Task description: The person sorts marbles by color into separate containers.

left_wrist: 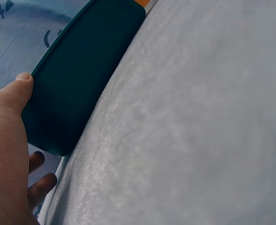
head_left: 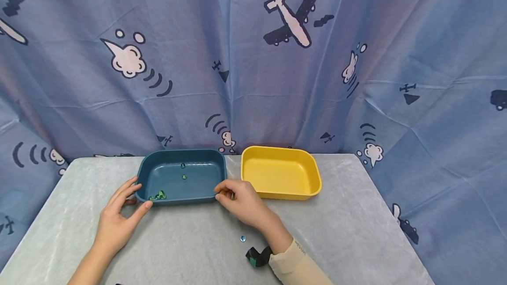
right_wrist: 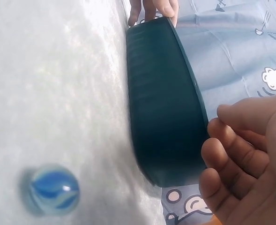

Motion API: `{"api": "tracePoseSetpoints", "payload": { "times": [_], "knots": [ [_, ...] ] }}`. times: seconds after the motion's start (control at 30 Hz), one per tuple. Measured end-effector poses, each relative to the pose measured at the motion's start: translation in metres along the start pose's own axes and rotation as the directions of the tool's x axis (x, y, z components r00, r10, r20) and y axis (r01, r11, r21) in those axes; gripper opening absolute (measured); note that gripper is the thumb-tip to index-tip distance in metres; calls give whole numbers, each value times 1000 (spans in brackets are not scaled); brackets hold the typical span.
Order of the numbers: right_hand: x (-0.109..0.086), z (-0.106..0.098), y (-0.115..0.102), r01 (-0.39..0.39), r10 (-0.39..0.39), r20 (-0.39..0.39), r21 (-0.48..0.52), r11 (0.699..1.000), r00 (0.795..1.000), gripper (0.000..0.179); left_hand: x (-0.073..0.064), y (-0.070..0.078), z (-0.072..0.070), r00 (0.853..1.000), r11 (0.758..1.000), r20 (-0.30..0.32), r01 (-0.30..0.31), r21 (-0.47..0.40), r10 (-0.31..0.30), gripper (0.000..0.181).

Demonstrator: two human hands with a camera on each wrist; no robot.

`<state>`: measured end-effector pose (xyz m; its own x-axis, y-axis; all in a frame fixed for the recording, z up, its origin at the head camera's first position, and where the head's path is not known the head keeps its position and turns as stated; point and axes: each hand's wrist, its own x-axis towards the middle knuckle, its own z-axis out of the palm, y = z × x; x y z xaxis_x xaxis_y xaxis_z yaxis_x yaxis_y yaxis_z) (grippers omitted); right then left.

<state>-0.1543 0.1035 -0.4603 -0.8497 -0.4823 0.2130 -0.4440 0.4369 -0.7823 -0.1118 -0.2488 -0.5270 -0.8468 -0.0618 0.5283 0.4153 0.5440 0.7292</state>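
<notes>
A teal tray (head_left: 186, 184) stands toward the back of the table. At its left front corner my left hand (head_left: 119, 223) holds the tray, thumb on the front rim and fingers spread along the left end. My right hand (head_left: 241, 199) has curled fingers at the right front corner, thumb and fingertips gripping the rim. Inside the tray, several small green glassy pieces (head_left: 160, 195) cluster in the near left corner, and two single green pieces (head_left: 184, 177) lie farther back. A clear marble with blue swirls (right_wrist: 55, 189) rests on the table in front of my right hand.
A yellow tray (head_left: 281, 176) stands right of the teal one, close to my right hand. Behind the table (head_left: 190, 250) hangs a blue printed curtain (head_left: 190, 56). Around my right wrist is a black strap (head_left: 259, 257).
</notes>
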Motion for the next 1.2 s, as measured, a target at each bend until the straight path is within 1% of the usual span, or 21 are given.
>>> {"api": "tracePoseSetpoints", "payload": {
  "times": [0.23, 0.4, 0.6, 0.7, 0.87, 1.0, 1.1, 1.2],
  "knots": [
    [-2, 1, -9, 0, -1, 27, 10, 1000, 1000, 11, 0, 0, 0, 1000, 1000, 1, 5, 1, -5, 62],
    [-4, 4, -18, 42, -42, 85, 6, 999, 996, 10, 0, -1, 0, 1000, 1000, 1, 8, 7, -8, 63],
    [-7, 9, -27, 91, -87, 156, -24, 996, 984, 14, 0, -1, 0, 1000, 1000, 2, 10, 12, -10, 63],
    [-9, 12, -29, 113, -102, 217, -40, 993, 971, 15, 0, 0, 0, 1000, 1000, 3, 18, 12, -18, 62],
    [-11, 21, -32, 165, -137, 337, -56, 985, 932, 15, -1, 1, -1, 999, 999, 11, 50, 18, -51, 61],
    [-15, 31, -35, 177, -148, 427, -27, 984, 892, 15, -1, 1, -1, 999, 999, 7, 34, 19, -34, 62],
    [-18, 36, -39, 169, -148, 499, 3, 986, 854, 15, 0, 1, 0, 1000, 1000, 2, 15, 14, -15, 62],
    [-21, 41, -42, 172, -159, 571, 32, 985, 805, 17, 0, 0, 0, 1000, 1000, 2, 9, 12, -9, 62]
  ]
}}
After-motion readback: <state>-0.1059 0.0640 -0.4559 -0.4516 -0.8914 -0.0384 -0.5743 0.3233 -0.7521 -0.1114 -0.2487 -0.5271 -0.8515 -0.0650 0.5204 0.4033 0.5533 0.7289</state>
